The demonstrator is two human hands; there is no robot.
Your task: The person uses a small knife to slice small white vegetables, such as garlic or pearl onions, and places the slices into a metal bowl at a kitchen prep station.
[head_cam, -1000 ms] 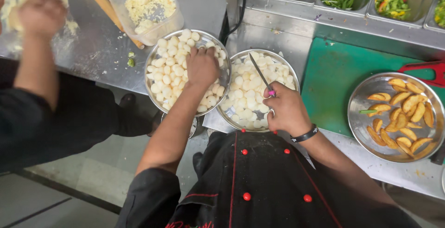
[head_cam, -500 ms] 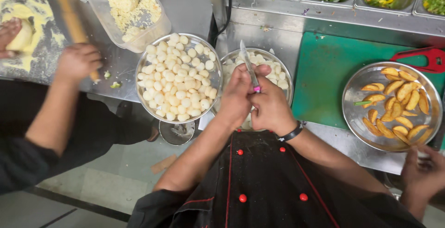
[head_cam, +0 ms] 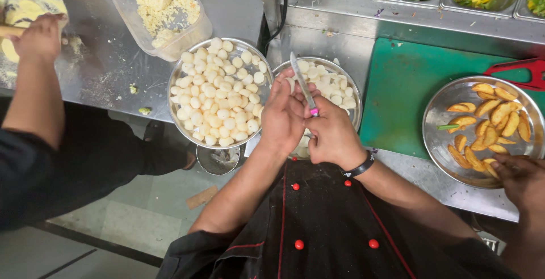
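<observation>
— Why are both hands bunched together over the near edge of the bowl?

— So scraps fall into it, I'd judge. The right hand [head_cam: 334, 136] is curled shut around a small knife with a pink-tipped handle and a thin steel blade [head_cam: 302, 85], blade slanting up and away. The left hand [head_cam: 282, 115] is cupped tight against it, fingers pressed together around something small (hidden by the fingers, so I cannot tell exactly what).

— And the bowl under them?

— A round steel bowl of pale cut pieces [head_cam: 339, 89], directly below the hands. Just left of it, touching or nearly so, sits a round steel plate heaped with small white peeled balls [head_cam: 218, 94], within easy reach of the left hand.

— Who else is there?

— At far left another person's hand [head_cam: 41, 38] grips a wooden rolling pin on the floured steel surface [head_cam: 108, 69]. At the right, another hand [head_cam: 525, 179] rests on the rim of a steel plate of golden fried wedges [head_cam: 482, 128], standing on a green cutting board [head_cam: 409, 86].
</observation>
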